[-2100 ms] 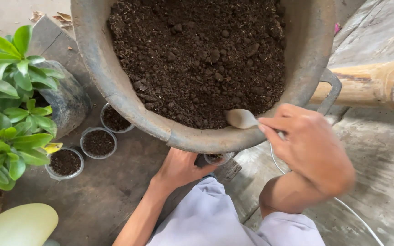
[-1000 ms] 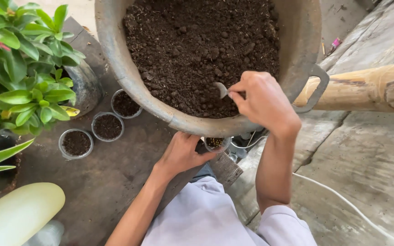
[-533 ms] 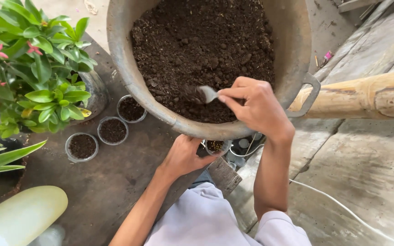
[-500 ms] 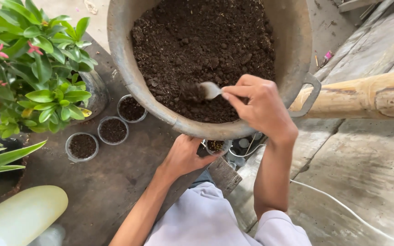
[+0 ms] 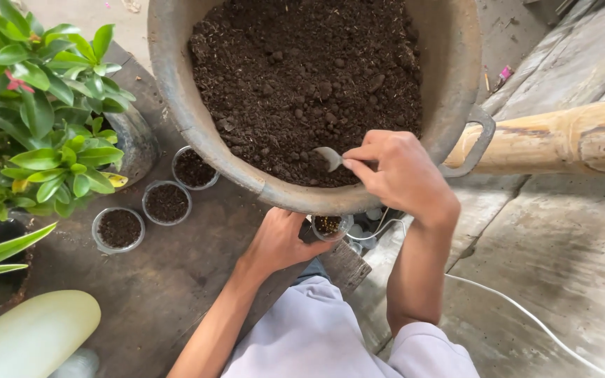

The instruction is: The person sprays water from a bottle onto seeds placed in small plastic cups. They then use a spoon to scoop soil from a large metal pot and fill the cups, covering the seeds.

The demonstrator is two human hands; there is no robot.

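Observation:
A large grey basin (image 5: 197,133) full of dark soil (image 5: 302,77) fills the top middle. My right hand (image 5: 400,175) grips a small metal spoon (image 5: 330,158) whose bowl rests on the soil near the basin's front rim. Just below that rim, my left hand (image 5: 281,241) holds a small clear cup (image 5: 330,225) with some soil in it, steadied on a wooden board.
Three small clear cups filled with soil (image 5: 166,201) stand in a row left of the basin. A leafy green plant in a dark pot (image 5: 43,119) is at the left. A thick bamboo pole (image 5: 561,136) lies at the right; a white cable (image 5: 519,308) runs over the concrete.
My right hand has brought the spoon from the basin's front rim into the soil and shifted it a little leftward, then back. The left hand has stayed on the cup.

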